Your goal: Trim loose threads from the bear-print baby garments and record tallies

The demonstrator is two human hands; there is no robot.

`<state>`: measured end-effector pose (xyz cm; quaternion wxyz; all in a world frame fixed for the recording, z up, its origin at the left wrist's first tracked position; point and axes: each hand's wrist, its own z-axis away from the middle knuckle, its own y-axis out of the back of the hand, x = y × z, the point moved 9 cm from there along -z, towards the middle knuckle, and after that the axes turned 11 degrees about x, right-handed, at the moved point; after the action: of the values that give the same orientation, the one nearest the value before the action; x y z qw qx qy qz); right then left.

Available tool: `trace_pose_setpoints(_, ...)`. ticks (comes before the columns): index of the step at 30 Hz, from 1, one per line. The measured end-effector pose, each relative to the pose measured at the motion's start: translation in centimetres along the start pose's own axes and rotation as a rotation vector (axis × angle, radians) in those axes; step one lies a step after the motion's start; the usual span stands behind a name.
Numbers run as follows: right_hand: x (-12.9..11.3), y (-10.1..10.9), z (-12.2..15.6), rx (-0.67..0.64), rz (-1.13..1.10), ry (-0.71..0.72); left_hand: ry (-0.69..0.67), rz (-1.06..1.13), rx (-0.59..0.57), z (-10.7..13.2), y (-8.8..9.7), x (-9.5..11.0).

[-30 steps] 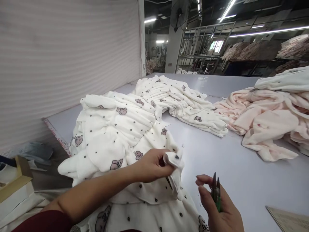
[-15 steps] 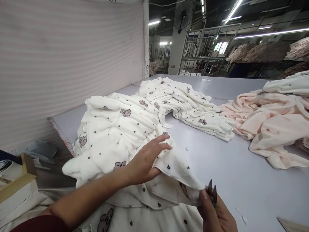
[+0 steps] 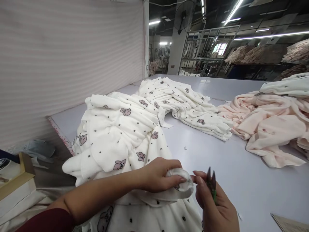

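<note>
My left hand (image 3: pixel 158 175) is closed round a bunched edge of the white printed garment (image 3: pixel 120 138) that lies in front of me on the grey table (image 3: pixel 241 180). My right hand (image 3: pixel 216 206) sits just right of it, its fingertips touching the same bunched edge. That hand also holds small green-handled thread snips (image 3: pixel 211 185), blades pointing up. The garment is white with small dark hearts and pink bear shapes.
A second white printed pile (image 3: pixel 185 104) lies further back. Pink garments (image 3: pixel 267 125) are heaped at the right. A ribbed pink wall (image 3: pixel 67 58) runs along the left. A cardboard box (image 3: pixel 14 180) stands at the lower left, a paper sheet (image 3: pixel 289 222) at the lower right corner.
My left hand went from flat and open on the spread cloth to closed round its gathered edge. My right hand with the snips stayed low at the right, now touching that edge.
</note>
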<state>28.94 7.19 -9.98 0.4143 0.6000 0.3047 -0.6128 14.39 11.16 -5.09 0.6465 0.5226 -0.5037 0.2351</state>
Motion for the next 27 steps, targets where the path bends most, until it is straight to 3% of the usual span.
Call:
trace_pose_setpoints(2, 0.9, 0.6, -0.1, 0.039, 0.041, -0.014, 0.197, 0.264, 0.028, 0.0, -0.1, -1.7)
trace_pose_setpoints(4, 1.4, 0.5, 0.3, 0.039, 0.064, -0.001, 0.287, 0.448, 0.036, 0.1, -0.4, -2.6)
trace_pose_setpoints(9, 0.4, -1.2, 1.9, -0.009, 0.073, 0.095, 0.358, 0.557, 0.016, 0.3, -1.2, -3.8)
trace_pose_setpoints(14, -1.5, -0.6, 2.1, 0.076, 0.105, 0.259, 0.389, 0.610, 0.029, 0.6, -1.7, -4.2)
trace_pose_setpoints(17, -2.7, -0.9, 2.4, 0.052, 0.081, 0.368, 0.388, 0.622, 0.032, 0.7, -1.8, -3.9)
trace_pose_setpoints(21, -2.3, -1.3, 1.8, 0.014, 0.066, 0.285, 0.377, 0.564, 0.035, 1.0, -1.9, -3.9)
trace_pose_setpoints(27, -1.0, -0.1, 1.3, 0.045, 0.079, 0.127, 0.268, 0.397, 0.143, 1.1, -1.2, -3.5)
